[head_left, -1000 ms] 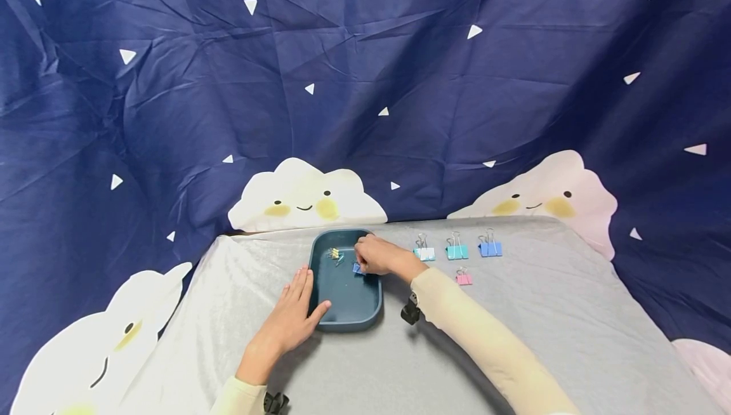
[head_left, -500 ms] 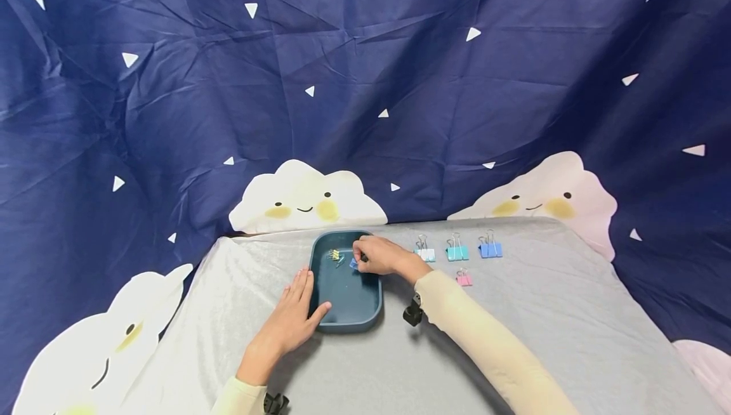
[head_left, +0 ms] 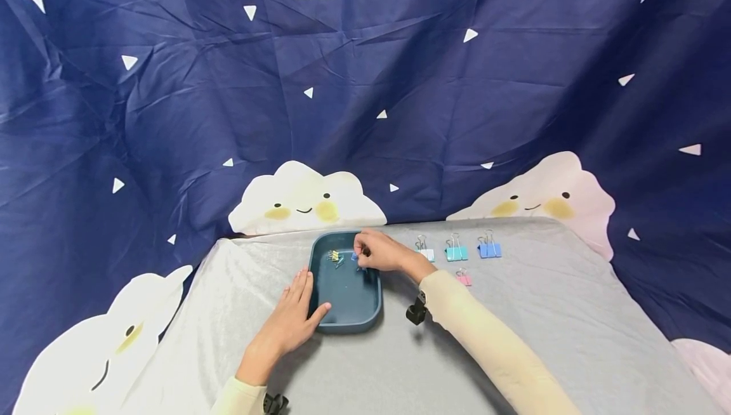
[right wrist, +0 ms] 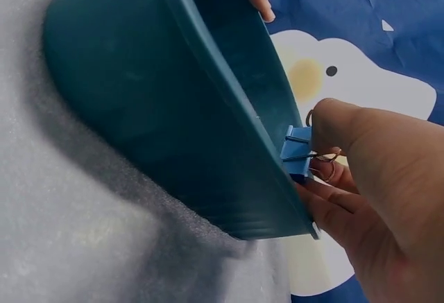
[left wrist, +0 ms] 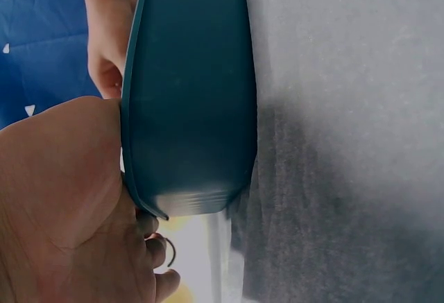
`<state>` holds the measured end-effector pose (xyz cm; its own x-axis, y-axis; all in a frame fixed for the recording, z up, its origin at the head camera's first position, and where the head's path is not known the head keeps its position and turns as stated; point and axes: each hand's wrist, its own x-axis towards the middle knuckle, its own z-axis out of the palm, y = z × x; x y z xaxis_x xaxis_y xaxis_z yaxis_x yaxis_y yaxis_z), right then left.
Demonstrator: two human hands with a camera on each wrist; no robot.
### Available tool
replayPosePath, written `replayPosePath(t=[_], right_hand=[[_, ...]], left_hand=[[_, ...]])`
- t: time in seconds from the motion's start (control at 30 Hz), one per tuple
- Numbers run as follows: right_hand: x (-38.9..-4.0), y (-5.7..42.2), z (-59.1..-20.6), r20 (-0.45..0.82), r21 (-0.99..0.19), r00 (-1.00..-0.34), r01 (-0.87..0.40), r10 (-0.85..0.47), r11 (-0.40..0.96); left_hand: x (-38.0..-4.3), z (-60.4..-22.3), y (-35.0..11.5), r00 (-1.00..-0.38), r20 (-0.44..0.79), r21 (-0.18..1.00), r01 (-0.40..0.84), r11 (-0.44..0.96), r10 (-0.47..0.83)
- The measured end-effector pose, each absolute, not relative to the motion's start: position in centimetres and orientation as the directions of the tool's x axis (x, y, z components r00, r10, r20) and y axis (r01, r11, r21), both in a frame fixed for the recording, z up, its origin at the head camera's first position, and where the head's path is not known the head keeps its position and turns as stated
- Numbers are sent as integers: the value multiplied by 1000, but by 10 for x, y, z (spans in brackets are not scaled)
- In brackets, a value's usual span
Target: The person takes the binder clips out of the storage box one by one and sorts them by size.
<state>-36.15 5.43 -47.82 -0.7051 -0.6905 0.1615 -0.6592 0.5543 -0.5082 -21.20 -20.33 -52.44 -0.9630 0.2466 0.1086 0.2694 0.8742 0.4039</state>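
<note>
Right hand (head_left: 384, 251) and its blue clip (right wrist: 297, 152) have shifted slightly toward the far end of the tray (head_left: 345, 297) since half a second ago. That hand pinches the clip by its wire handles, over the tray's interior; contact with the floor of the tray cannot be determined. Left hand (head_left: 290, 313) rests, fingers straight, against the tray's left side. Assessment: clip controlled but unreleased, so its handling appears unfinished.

A navy curtain (head_left: 365, 59) with smiling clouds (head_left: 299, 180) hangs behind grey cloth (head_left: 571, 313)
</note>
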Motion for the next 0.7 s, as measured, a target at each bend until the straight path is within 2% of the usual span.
replayPosePath(t=[0.5,0.7], right_hand=[[-357,64,-480,213,-512,-708,-668,-674,540],[-350,73,-479,257,-507,-688,-694,-679,511]], left_hand=[[-212,-519,-199,-970,55,404,238,883,236],[-210,-518,-198,-972,60,411,233,881,229]])
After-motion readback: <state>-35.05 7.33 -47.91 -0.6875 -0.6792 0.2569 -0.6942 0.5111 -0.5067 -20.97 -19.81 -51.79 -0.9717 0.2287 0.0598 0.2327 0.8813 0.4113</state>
